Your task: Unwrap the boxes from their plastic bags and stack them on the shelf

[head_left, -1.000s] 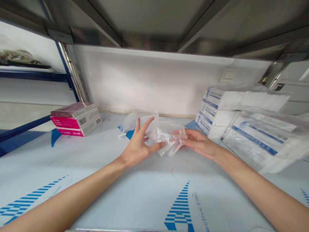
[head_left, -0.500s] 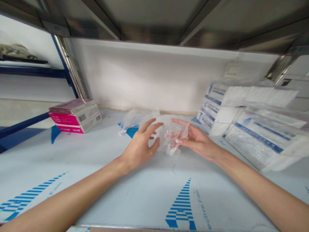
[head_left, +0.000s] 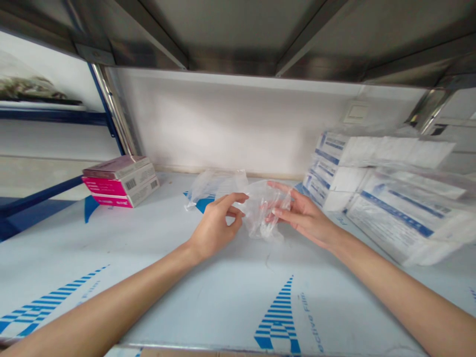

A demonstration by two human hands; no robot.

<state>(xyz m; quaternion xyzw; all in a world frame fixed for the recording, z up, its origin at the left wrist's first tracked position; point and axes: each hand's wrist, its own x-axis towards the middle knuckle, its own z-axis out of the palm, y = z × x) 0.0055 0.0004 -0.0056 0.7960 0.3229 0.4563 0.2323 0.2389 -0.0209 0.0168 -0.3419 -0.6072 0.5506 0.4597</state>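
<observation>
A crumpled clear plastic bag [head_left: 256,210] is between my hands, just above the shelf surface. My right hand [head_left: 303,215] holds its right side, with the thumb in front and the fingers showing blurred through the film. Whether those fingers are inside the bag or behind it, I cannot tell. At the bag's left edge, my left hand [head_left: 215,225] has its thumb and fingertips drawn together on the film. A second clear bag [head_left: 219,183] lies flat behind my left hand, partly over a blue print on the shelf.
Pink and white boxes [head_left: 121,183] are stacked at the left. On the right stand stacked white packs with blue labels [head_left: 329,163] and a larger plastic-wrapped pack [head_left: 401,213]. The metal underside of an upper shelf [head_left: 230,34] hangs overhead. A white wall [head_left: 223,119] closes the back.
My left fingers have closed from a spread pose onto the bag's left edge. The bag looks more spread out between the hands, while my right hand keeps its hold. The view has shifted slightly.
</observation>
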